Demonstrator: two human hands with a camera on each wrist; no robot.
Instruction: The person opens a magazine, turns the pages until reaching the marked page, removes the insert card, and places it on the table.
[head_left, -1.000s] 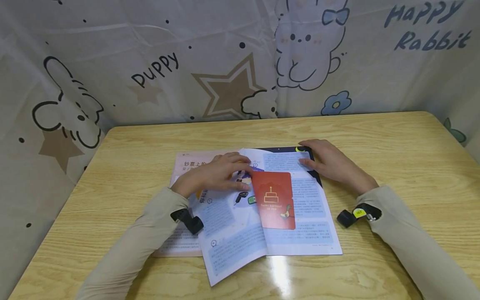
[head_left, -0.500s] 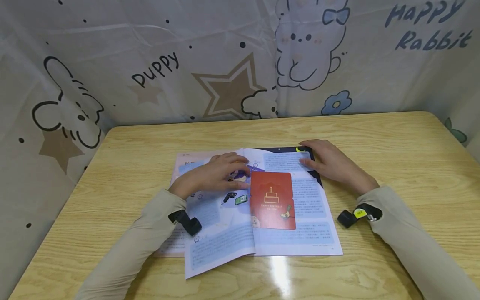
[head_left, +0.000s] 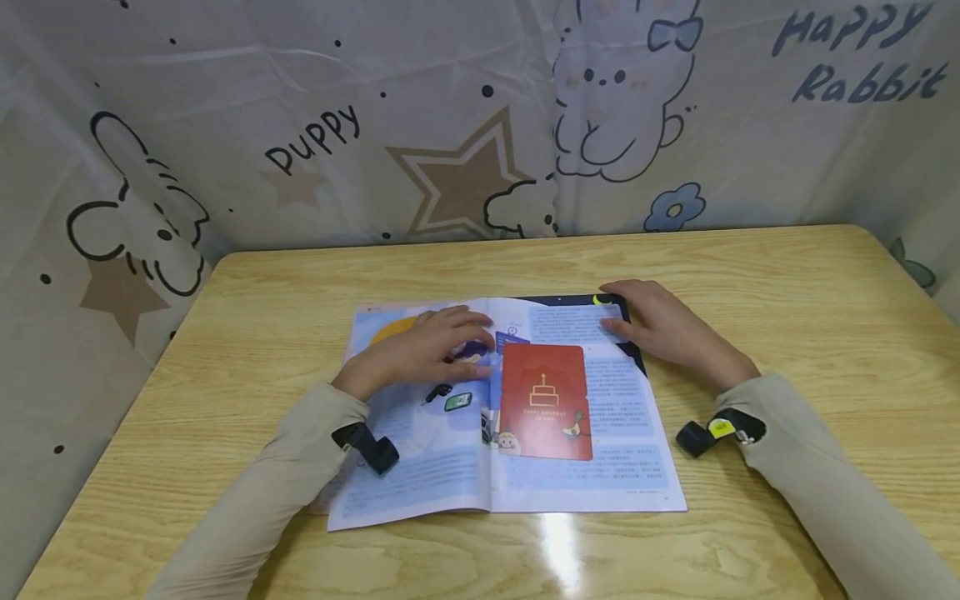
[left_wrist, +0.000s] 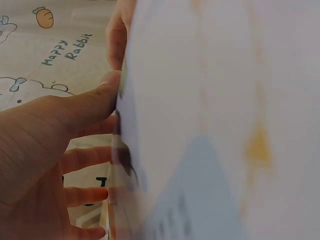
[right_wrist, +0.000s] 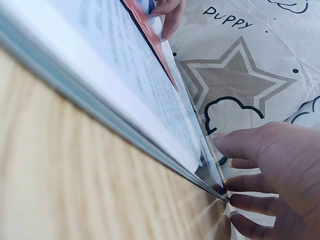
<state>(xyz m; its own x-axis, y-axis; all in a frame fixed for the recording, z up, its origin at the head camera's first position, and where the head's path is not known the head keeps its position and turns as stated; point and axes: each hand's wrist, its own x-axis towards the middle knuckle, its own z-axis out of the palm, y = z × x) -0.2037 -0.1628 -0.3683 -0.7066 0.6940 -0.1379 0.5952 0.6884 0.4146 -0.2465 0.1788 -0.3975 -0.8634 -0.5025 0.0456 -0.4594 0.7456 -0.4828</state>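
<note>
An open magazine (head_left: 607, 492) lies on the wooden table, its left page (head_left: 408, 475) angled slightly past the sheets beneath. My left hand (head_left: 427, 354) rests on that page beside the spine, fingers and thumb spread. The left wrist view shows its thumb (left_wrist: 97, 102) and fingertips against the paper. On the right page, close to the spine, is a red birthday card (head_left: 546, 408) with a gold cake drawing. At the magazine's far right corner, my right hand (head_left: 660, 321) touches the edge, thumb over the page; the right wrist view shows its fingers (right_wrist: 252, 202) extended along the edge.
The wooden table (head_left: 810, 333) extends around the magazine on all sides. Behind it hangs a pale cloth (head_left: 420, 75) printed with stars and animals. Each wrist wears a black strapped camera, the left camera (head_left: 371, 450) hanging over the page and the right camera (head_left: 697, 437) over the table.
The left page has swung down and left to lie flatter, baring more of the spine and the card's left side. My left hand has shifted slightly left; my right hand has stayed put.
</note>
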